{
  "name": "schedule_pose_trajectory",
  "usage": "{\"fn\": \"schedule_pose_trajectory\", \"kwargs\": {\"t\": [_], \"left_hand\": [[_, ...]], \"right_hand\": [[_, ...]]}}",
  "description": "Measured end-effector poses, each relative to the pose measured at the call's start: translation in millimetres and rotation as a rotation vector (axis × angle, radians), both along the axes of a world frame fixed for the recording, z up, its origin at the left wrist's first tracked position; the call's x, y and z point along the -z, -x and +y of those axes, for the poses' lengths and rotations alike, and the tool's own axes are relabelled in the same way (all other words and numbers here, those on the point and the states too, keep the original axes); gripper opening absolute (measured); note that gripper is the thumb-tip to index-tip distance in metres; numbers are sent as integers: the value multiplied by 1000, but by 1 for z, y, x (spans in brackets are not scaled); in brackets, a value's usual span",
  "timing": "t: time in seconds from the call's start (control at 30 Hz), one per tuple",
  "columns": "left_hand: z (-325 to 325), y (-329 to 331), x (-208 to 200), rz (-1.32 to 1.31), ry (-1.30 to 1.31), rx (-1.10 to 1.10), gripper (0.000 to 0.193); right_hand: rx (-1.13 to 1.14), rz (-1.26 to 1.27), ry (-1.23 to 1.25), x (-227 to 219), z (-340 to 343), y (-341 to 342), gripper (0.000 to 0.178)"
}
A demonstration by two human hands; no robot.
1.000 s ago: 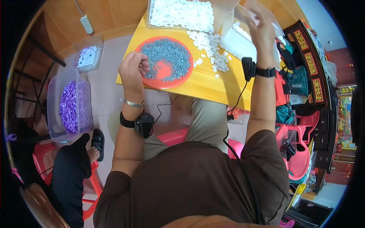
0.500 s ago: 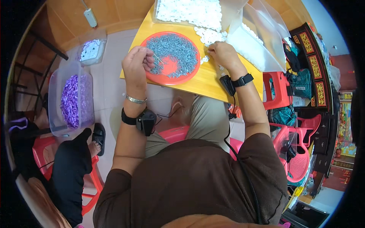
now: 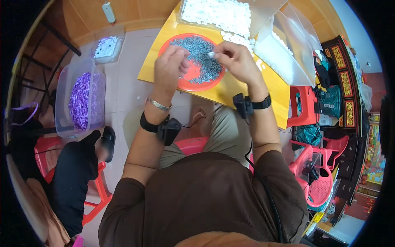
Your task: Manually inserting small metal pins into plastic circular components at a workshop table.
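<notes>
My right hand (image 3: 236, 59) pinches a small white plastic piece (image 3: 211, 54) between thumb and fingers, over the right side of a round red tray (image 3: 190, 84). Above the tray's left side is my left hand (image 3: 172, 66), its fingers curled together; whatever they hold is too small to make out. Heaped in the tray are many thin grey metal pieces (image 3: 205, 68) that look like screws, with part of the red bottom bare. Loose white pieces (image 3: 236, 39) lie on the yellow table (image 3: 230, 88) just beyond my right hand.
A clear bin of white pieces (image 3: 216, 16) stands at the table's far side, and another clear bin (image 3: 273, 57) leans at the right. On the floor at left is a clear tub (image 3: 61, 103) of purple pieces. A person's dark-trousered leg (image 3: 74, 177) is beside me.
My right hand has lifted from the loose white pieces and moved left over the tray, now with one white piece in its fingers. My left hand stays over the tray. The view has shifted slightly.
</notes>
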State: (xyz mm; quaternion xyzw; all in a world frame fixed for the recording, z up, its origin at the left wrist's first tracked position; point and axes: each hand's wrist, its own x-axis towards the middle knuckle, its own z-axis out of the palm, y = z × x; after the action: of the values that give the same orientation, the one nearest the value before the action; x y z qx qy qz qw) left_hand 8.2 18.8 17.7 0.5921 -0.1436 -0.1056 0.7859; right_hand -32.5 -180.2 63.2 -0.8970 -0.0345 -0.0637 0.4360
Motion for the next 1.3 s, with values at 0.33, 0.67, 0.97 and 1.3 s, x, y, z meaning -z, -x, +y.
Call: {"fn": "schedule_pose_trajectory", "kwargs": {"t": [0.33, 0.67, 0.97, 1.3], "left_hand": [[-6, -3, 13, -49, -122, -67, 14], [-3, -7, 16, 15, -155, 37, 17], [5, -12, 13, 147, -26, -5, 17], [7, -11, 9, 157, 16, -26, 17]], "right_hand": [[-95, -58, -164, 17, 49, -25, 12], [-78, -184, 163, 10, 40, -14, 12], [-334, 10, 615, 30, 36, -8, 12], [-198, -77, 344, 35, 30, -22, 10]]}}
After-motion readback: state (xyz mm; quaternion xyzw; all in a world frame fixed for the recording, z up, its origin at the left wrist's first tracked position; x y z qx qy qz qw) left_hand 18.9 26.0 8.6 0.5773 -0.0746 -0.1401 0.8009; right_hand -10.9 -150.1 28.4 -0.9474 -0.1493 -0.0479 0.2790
